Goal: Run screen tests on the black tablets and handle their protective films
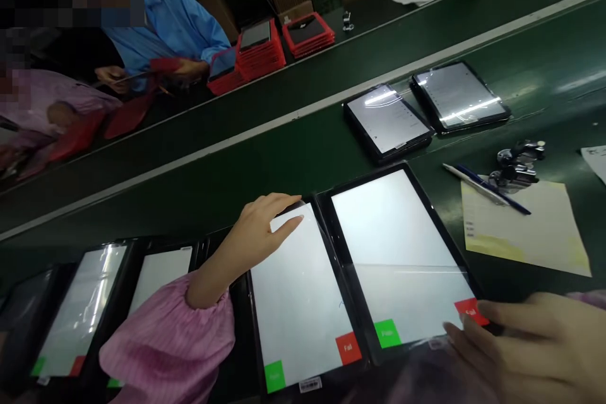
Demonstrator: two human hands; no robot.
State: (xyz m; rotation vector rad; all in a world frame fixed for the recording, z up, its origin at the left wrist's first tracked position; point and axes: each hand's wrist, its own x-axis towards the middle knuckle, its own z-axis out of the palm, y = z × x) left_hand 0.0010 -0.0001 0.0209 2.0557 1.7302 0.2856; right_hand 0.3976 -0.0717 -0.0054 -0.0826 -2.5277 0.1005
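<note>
My left hand [258,230] reaches over a lit tablet [298,290], at its top edge. Its thumb lies over the white screen and the fingers extend along the edge, apart from the thumb. Close to the lower right corner of a second lit tablet [392,233] is my right hand [540,341], with thumb and fingertips drawn together near the red Fail box [471,310]. What they hold, if anything, is unclear. A faint line crosses this screen; whether it is film or reflection I cannot tell. Both screens also show a green box.
More tablets [85,309] lie to the left; two stacks of tablets [388,117] sit farther back. At right are pens [487,188], metal clamp-like parts [518,164] and a yellow-edged paper [525,227]. Across the line, co-workers handle red cases beside stacked red-cased tablets [260,53].
</note>
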